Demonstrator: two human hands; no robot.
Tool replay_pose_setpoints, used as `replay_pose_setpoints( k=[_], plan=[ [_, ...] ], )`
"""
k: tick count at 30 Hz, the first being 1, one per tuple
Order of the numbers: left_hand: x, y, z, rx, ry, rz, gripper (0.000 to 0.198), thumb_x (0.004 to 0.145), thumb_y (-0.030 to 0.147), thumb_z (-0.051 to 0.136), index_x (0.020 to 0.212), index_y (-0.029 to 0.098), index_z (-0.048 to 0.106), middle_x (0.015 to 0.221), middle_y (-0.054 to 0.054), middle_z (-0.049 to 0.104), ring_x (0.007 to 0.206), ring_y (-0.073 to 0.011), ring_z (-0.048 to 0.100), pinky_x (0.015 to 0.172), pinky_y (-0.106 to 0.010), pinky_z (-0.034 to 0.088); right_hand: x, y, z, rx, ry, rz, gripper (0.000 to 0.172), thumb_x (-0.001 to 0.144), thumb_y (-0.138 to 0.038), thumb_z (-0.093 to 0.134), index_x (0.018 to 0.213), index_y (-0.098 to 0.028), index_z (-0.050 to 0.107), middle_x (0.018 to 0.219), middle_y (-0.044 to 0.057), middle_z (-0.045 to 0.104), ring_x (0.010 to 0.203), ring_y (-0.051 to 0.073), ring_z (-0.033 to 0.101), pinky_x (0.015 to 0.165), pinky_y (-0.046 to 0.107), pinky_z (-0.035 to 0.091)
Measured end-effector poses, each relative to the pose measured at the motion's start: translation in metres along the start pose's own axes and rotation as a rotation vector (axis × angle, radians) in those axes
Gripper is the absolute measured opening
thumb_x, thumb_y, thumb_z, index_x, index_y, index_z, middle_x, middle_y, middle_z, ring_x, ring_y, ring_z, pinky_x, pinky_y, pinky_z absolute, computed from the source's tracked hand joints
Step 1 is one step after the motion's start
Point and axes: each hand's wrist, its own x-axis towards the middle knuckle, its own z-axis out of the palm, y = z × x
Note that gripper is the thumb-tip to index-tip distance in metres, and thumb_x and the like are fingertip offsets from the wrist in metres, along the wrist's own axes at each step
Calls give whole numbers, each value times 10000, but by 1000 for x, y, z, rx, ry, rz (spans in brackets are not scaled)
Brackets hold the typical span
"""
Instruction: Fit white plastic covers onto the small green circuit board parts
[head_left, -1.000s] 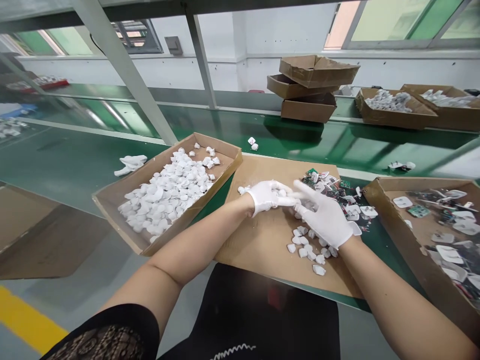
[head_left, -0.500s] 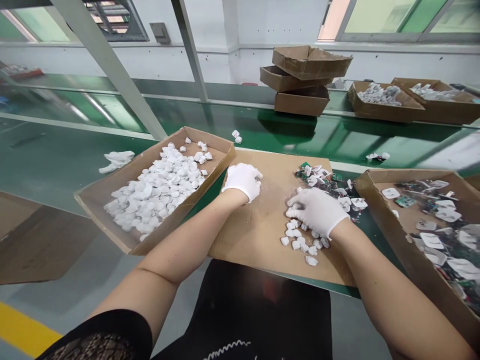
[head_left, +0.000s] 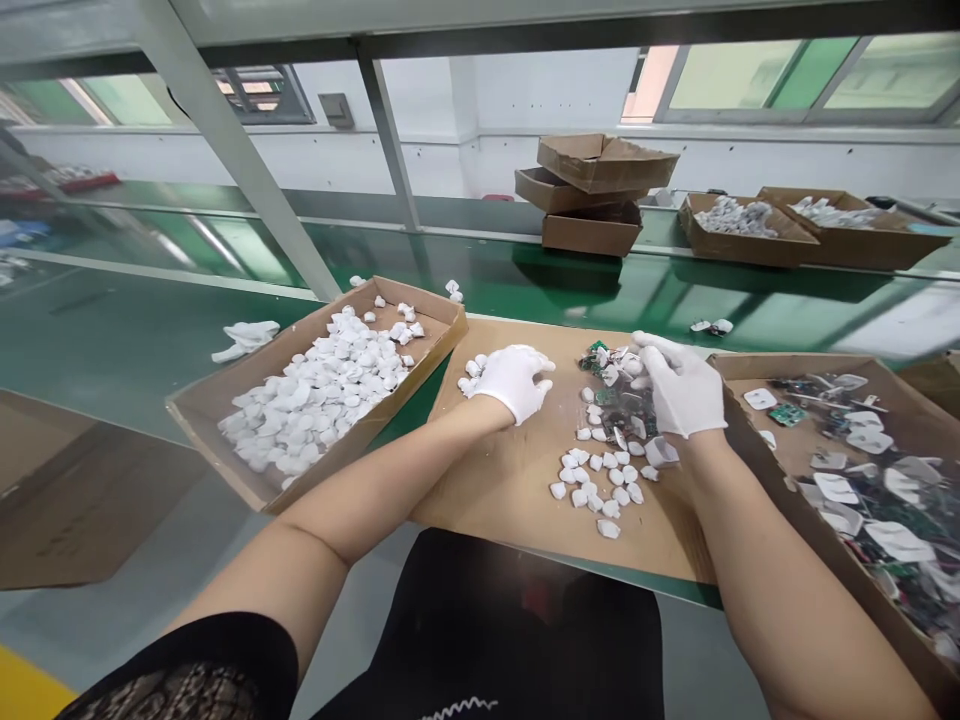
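Observation:
My left hand (head_left: 517, 383), in a white glove, hovers over the cardboard sheet (head_left: 495, 470) with its fingers curved and a gap between thumb and fingers. Just behind it lie several small white plastic pieces (head_left: 471, 374). On the right, my right hand (head_left: 682, 388), gloved too, reaches over a pile of green circuit boards (head_left: 598, 352) and white parts with wires. Its fingers stretch out to the left and look apart; the pile partly blends with the fingertips. Below the pile, loose white pieces (head_left: 592, 480) are scattered on the sheet.
A cardboard box of white pieces (head_left: 315, 390) stands at left, with a white glove (head_left: 246, 340) beyond it. At right is a box of boards and white parts (head_left: 862, 470). Stacked boxes (head_left: 592, 220) and two filled boxes (head_left: 750, 225) line the back.
My right hand has moved away from the loose white pieces, up and right over the pile. My left hand has shifted right and loosened, leaving white pieces visible behind it. The view has tilted up.

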Motion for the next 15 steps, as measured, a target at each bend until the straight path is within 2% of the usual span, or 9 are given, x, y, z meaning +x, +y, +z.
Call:
replay_pose_setpoints(
  k=[1,3,6,7,9,11,12,13,15],
  plan=[
    [6,5,2,-19,-24,21,372,845,370,646,1207,352,734,1356,-26,636,1239,-310,562,1084,-438,415,0,1,1,5,25,20,401,860,-495,663,1112,-198,756,889,51,747,591,124,640,603,264,578],
    [25,17,8,-87,-67,42,442,836,356,653,1275,339,703,1367,-47,632,1227,-317,573,1081,-433,411,-1,0,3,23,81,29,439,808,-530,725,1073,-183,766,848,52,740,660,157,670,647,285,591],
    [59,34,25,-189,-74,-7,572,810,375,696,1375,308,636,1410,-77,606,1275,-331,539,1106,-437,372,-4,-3,7,-39,129,-2,409,685,-428,843,987,-162,766,835,58,736,769,201,700,739,315,598],
    [69,38,31,-206,-72,-13,578,780,380,731,1348,297,658,1370,-84,636,1270,-335,542,1109,-439,362,-5,-4,7,-60,125,-1,382,684,-414,839,956,-157,762,824,61,733,749,201,700,720,314,596],
    [83,45,39,-230,-80,-22,447,715,344,792,1155,271,766,1198,-92,721,1201,-347,584,1095,-448,360,-7,-5,8,-31,103,8,381,764,-467,761,977,-152,744,845,72,734,661,185,689,631,301,586],
    [87,45,40,-266,-80,-50,238,684,269,804,920,239,809,1030,-93,757,1115,-350,623,1072,-453,369,-7,-3,8,61,62,-8,467,866,-536,626,1133,-160,699,959,93,742,613,166,676,562,290,569],
    [85,43,38,-290,-67,-73,190,690,241,792,878,225,805,1002,-94,759,1085,-344,634,1060,-450,377,-7,-1,8,104,43,-22,500,901,-545,565,1216,-169,660,1035,106,738,611,159,673,551,288,566],
    [81,39,34,-323,-48,-100,201,710,225,771,908,214,801,1015,-95,757,1062,-330,643,1043,-440,392,-6,1,8,134,25,-35,513,924,-531,523,1286,-179,618,1114,117,724,622,153,672,554,290,566],
    [68,28,23,-383,1,-156,329,785,239,706,1107,197,761,1105,-100,742,1017,-283,660,998,-407,432,-5,5,9,118,-12,-56,498,937,-457,492,1350,-192,571,1218,129,693,667,154,673,605,308,578]
  ],
)
